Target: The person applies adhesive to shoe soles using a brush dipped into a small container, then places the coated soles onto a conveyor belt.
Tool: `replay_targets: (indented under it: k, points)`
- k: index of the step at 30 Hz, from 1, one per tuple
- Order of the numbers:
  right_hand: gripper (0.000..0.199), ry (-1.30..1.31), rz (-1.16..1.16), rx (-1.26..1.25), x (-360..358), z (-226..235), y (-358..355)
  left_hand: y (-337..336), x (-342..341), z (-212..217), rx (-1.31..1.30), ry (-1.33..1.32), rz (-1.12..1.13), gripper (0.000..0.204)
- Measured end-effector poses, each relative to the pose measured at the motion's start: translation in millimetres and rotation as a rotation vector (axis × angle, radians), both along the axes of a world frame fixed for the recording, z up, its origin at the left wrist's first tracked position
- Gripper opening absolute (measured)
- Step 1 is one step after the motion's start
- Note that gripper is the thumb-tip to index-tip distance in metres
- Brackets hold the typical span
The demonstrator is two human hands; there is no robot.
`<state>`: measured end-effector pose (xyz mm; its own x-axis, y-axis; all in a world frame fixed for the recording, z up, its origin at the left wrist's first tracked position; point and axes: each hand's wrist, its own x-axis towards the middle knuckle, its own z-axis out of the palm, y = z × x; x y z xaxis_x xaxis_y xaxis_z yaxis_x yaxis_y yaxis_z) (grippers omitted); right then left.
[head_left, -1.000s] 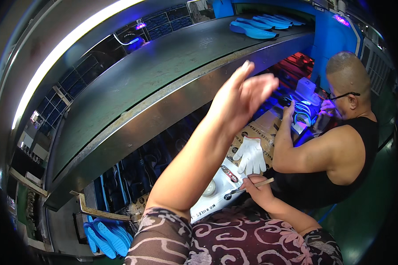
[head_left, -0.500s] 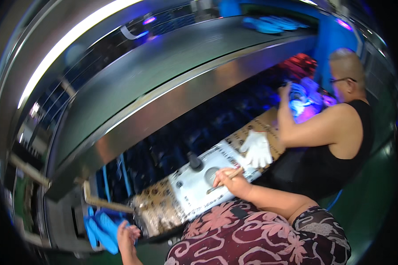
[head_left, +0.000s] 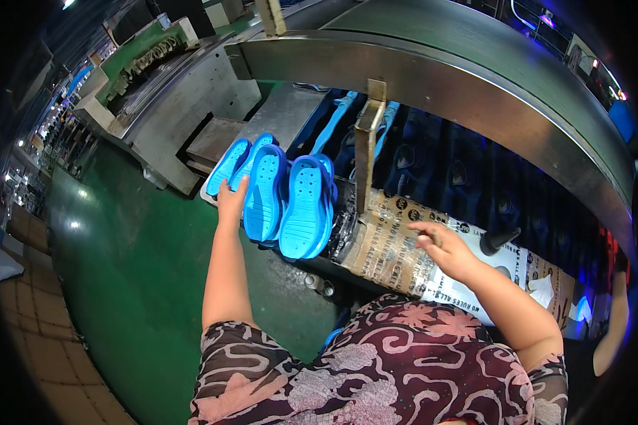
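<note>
Several bright blue shoe soles (head_left: 290, 202) stand on edge in a row at the left end of the bench. My left hand (head_left: 231, 203) reaches out to the leftmost ones, thumb on a sole's face and fingers tucked behind its edge. My right hand (head_left: 441, 249) hovers over the cardboard-covered bench top (head_left: 390, 248), fingers pinched as on the thin stick it held a moment ago; the stick itself barely shows. My patterned sleeves and lap fill the lower edge.
A wooden post (head_left: 367, 142) stands by the soles. A curved metal hood (head_left: 475, 64) overhangs rows of dark moulds (head_left: 461, 170). A black knob (head_left: 500, 239) and white glove (head_left: 546, 290) lie at the right, near another person's arm (head_left: 609, 333). Green floor (head_left: 135, 283) lies at the left.
The view has swung left toward the blue soles. My left hand, raised a second ago and then lowered, now rests on the soles. My right hand stays over the cardboard.
</note>
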<state>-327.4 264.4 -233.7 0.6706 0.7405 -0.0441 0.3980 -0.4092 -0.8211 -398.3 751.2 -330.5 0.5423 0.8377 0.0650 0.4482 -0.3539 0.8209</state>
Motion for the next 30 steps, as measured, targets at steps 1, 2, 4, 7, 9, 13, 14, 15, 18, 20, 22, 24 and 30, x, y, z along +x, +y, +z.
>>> replay_targets:
  k: [1,2,4,7,9,13,14,15,18,20,22,24,30]
  points:
    - [0.039,-0.047,0.047,-0.019,1.9,-8.1,14.8,7.9,4.0,0.3,-0.006,-0.002,0.003,0.091]
    - [0.040,-0.002,0.073,-0.036,3.2,-13.8,30.3,15.9,6.7,1.0,-0.345,-0.003,-0.181,0.092]
    - [0.044,0.075,0.086,-0.035,7.8,-26.8,55.4,17.2,15.5,1.0,-0.918,-0.031,-0.414,0.096]
    - [0.057,0.176,0.100,-0.031,19.3,-49.2,86.1,2.7,29.9,6.6,-0.804,0.073,-0.387,0.098]
    - [0.065,0.192,0.086,-0.036,24.0,-68.0,105.5,-5.6,33.4,14.6,-0.717,0.108,-0.331,0.098]
    - [0.088,0.379,0.049,-0.162,26.9,-85.5,151.7,-2.2,31.8,2.5,-0.943,-0.015,-0.493,0.088]
    - [0.100,0.519,0.043,-0.140,31.3,-99.0,158.5,-5.9,28.3,-0.4,-1.007,-0.012,-0.521,0.086]
    - [0.104,0.578,-0.009,-0.107,28.4,-106.7,164.4,-9.3,24.2,-3.5,-1.070,-0.010,-0.551,0.084]
    - [0.099,0.671,-0.072,-0.073,19.6,-87.7,166.3,-36.6,-4.6,-24.5,-1.078,-0.055,-0.496,0.061]
    - [0.098,0.597,-0.013,0.053,23.5,-108.1,149.0,-66.9,-31.5,-31.3,-1.113,-0.125,-0.490,0.051]
    - [0.099,0.611,0.012,-0.020,26.2,-110.4,133.5,-103.3,-63.2,-39.4,-1.161,-0.242,-0.488,0.070]
    - [0.092,0.539,0.108,-0.148,23.3,-102.7,118.5,-142.5,-99.5,-51.8,-1.137,-0.281,-0.442,0.074]
    - [0.088,0.477,0.213,-0.225,18.6,-92.9,55.3,-238.6,-132.8,-70.1,-0.987,-0.318,-0.320,0.068]
